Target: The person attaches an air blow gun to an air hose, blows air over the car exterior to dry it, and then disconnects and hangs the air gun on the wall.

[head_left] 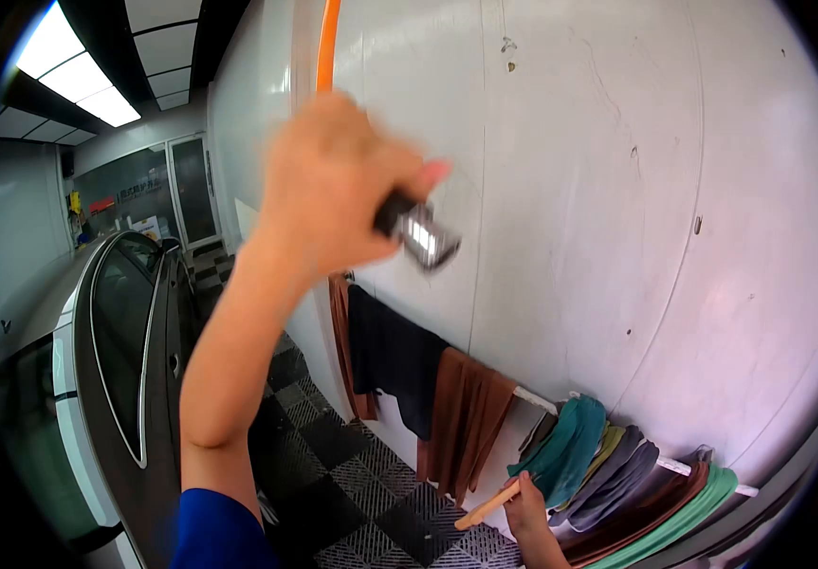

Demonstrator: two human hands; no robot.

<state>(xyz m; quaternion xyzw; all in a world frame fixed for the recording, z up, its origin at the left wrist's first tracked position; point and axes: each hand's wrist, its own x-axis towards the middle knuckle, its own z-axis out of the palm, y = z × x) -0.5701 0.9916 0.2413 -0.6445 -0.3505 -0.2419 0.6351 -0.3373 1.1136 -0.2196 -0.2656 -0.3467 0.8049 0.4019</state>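
Note:
My left hand (pixel 328 175), blurred by motion, is raised high in front of the white wall. Its fingers are closed around a fitting with a black collar and shiny chrome end (pixel 428 239), which points down and right. An orange hose (pixel 328 43) runs upward from behind this hand; whether it joins the fitting is hidden. Low in the view, my right hand (pixel 525 507) grips a light wooden stick (pixel 487 505) that slants down to the left. Beside and behind it hang folded cloths, the nearest a teal cloth (pixel 565 446).
A dark car (pixel 129 332) stands on the left. Along the white wall (pixel 579 218), a rail (pixel 534 400) carries a black cloth (pixel 395 356), a brown cloth (pixel 466 417) and several others. Black and grey tiles (pixel 333 446) cover the floor. A glass door (pixel 193 190) is at the back.

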